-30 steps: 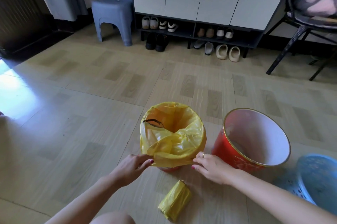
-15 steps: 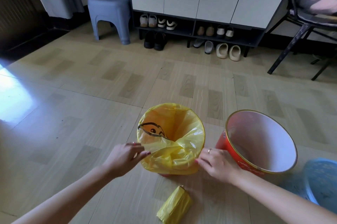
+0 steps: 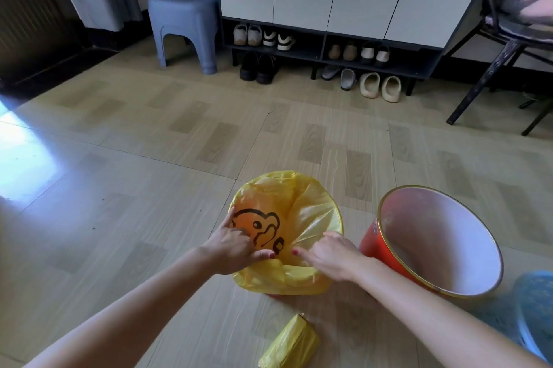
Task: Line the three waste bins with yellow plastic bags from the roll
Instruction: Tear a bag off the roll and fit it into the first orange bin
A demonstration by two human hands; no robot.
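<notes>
Your left hand (image 3: 232,243) is at the near left side of the yellow bag (image 3: 302,212). Its fingers are spread and pressed on the plastic, right beside the black duck drawing (image 3: 258,228). It looks like it is pushing the bag down, not holding it tight. Your right hand (image 3: 332,254) is at the near right side of the same bag. Its fingers are bent and touch the plastic near the rim. You cannot tell if it pinches the bag or only presses on it. Your two thumbs point at each other and are close, but they do not touch.

The yellow bag sits inside the first bin (image 3: 276,295). The bag folds over the rim and hides almost all of the bin. Only a bit of red shows at the bottom. Nothing but the bag is in it.

The red bin (image 3: 375,240) stands just to the right, beside your right hand. It is white inside and has a gold rim. It has no bag in it. The blue bin (image 3: 535,310) is further right, at the edge of the view, partly cut off.

The roll of yellow bags (image 3: 291,343) lies on the floor (image 3: 119,188), nearer to you than the bins, between your two arms. Neither hand touches it.
</notes>
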